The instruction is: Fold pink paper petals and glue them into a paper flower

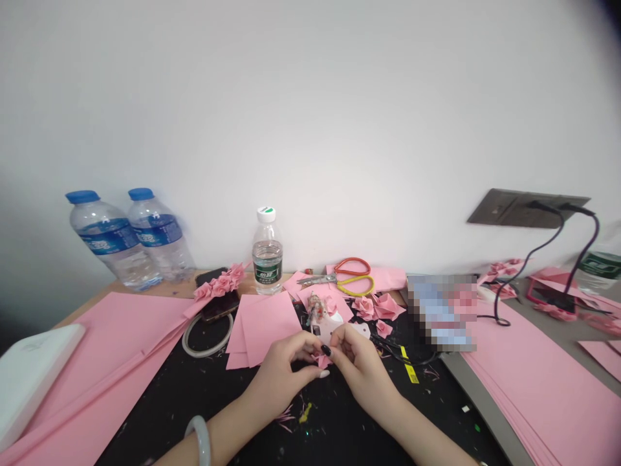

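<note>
My left hand [284,372] and my right hand [361,362] meet over the black mat [194,395], fingers pinched together on a small piece of pink paper [322,360]. A pale bangle [200,439] sits on my left wrist. Just behind the hands lies a white glue gun [326,323] with a black cord. Folded pink paper roses [373,306] lie behind it to the right.
Two large water bottles [130,236] and a small one [266,252] stand at the wall. Red and yellow scissors [347,277], pink paper squares [262,323], a row of roses on a phone [220,285], a white ring [208,336], large pink sheets [528,382] and a white box [29,375] surround the mat.
</note>
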`<move>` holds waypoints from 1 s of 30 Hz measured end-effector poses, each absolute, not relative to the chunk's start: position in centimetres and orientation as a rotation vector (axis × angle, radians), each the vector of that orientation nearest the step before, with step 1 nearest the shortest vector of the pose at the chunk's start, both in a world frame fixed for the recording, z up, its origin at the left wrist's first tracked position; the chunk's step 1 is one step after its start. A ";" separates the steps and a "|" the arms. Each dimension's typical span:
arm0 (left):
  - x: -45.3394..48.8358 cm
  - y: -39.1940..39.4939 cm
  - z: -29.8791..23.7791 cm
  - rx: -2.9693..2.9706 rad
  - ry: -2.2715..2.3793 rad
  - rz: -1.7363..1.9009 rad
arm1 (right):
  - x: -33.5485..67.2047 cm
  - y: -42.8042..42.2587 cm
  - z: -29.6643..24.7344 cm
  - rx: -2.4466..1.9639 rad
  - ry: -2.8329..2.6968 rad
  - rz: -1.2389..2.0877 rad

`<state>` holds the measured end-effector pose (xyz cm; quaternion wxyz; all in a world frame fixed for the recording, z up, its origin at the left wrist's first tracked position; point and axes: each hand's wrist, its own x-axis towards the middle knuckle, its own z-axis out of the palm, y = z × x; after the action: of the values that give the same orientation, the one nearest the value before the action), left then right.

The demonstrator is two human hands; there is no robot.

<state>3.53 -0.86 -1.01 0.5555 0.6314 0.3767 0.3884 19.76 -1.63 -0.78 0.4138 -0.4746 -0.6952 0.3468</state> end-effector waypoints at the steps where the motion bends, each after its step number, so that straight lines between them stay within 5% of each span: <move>1: 3.5 -0.9 -1.0 1.488 0.887 0.919 | 19.8 -1.6 -0.8 -1.194 -1.747 0.873; 30: 3.4 -0.1 -1.9 1.139 0.780 1.063 | 19.8 -2.2 -0.3 -1.126 -1.952 0.605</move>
<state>3.40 -0.08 -1.92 0.6439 0.5002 0.3424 0.4668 19.84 -2.18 -0.29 0.3932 -0.4438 -0.7691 0.2383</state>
